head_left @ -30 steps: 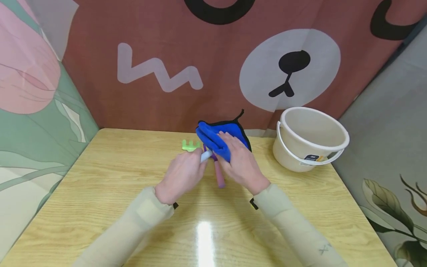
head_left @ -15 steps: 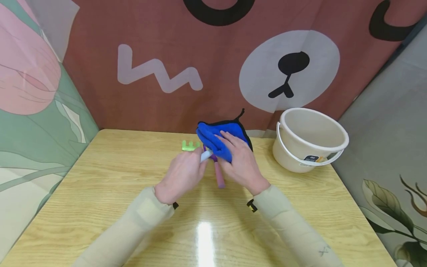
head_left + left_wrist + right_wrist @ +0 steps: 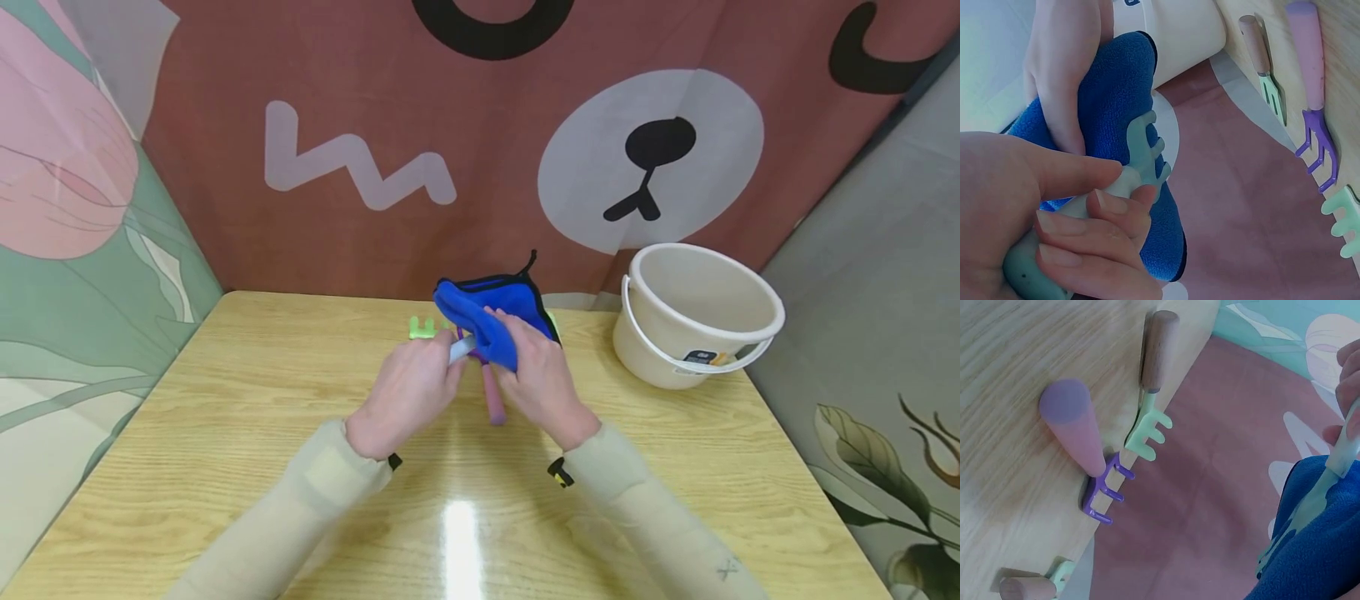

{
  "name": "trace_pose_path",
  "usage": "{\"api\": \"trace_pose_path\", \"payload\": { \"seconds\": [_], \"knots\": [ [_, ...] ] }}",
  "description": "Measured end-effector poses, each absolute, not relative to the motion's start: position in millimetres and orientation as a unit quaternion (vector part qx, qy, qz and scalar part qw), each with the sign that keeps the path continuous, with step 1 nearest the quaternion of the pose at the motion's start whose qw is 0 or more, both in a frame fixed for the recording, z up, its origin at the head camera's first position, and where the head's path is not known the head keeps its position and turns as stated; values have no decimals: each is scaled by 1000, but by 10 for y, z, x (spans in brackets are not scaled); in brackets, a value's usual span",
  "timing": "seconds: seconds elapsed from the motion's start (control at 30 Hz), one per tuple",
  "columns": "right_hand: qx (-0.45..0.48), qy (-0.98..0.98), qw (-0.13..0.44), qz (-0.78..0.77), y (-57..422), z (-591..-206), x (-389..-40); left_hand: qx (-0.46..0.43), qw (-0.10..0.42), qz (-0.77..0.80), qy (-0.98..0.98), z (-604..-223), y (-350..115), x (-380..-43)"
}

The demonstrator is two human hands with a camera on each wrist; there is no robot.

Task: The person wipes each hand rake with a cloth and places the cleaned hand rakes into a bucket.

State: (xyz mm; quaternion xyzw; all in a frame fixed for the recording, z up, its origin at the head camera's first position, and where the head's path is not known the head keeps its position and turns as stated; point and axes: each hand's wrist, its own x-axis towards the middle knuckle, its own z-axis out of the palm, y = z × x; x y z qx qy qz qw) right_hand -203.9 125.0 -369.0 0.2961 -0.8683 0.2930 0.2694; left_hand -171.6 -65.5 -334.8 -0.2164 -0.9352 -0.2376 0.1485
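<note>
Two hands work over one table (image 3: 262,400). The left hand (image 3: 408,383) grips one pale rake (image 3: 462,347), its thumb and fingers curled together round the handle. The right hand (image 3: 542,375) holds one blue cloth (image 3: 517,302), its thumb and fingers clamped on the fabric; the cloth has a single black border and one black loop standing up at a corner. The pale rake is between the two hands, raised above the table, its head lying against the cloth. Three of its prongs show past a fold in the left wrist view; whether the cloth goes right round the head cannot be told.

Three more tools lie on the table, near one another but apart. To the left is one green rake (image 3: 1155,378) with a wooden handle and three prongs. In the middle is one purple rake (image 3: 1088,450), also three-pronged, with a pink handle pointing toward the person. To the right is one fork (image 3: 1262,65) with a wooden handle and a green slotted head, mostly hidden behind the cloth in the head view.

One white bucket (image 3: 663,335) stands upright at the table's far right, with one handle lowered across its front and one label. Behind hangs one brown curtain (image 3: 337,242).
</note>
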Motion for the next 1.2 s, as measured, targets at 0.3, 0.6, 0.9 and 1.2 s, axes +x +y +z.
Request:
{"api": "trace_pose_path", "payload": {
  "seconds": [0.3, 0.6, 0.9, 1.2],
  "knots": [
    [322, -866, 240, 298, 1227, -3671, -2006, -220, 160, -232, -934, -3353, -659, -1731],
    [333, -867, 238, 285, 1231, -3695, -2023, -221, 166, -222, -935, -3362, -660, -1734],
    [330, -876, 239, 257, 1324, -3711, -2138, -227, 165, -230, -932, -3359, -642, -1711],
    [329, -883, 254, 218, 1429, -3657, -2252, -224, 159, -230, -934, -3337, -610, -1706]
  ]
}}
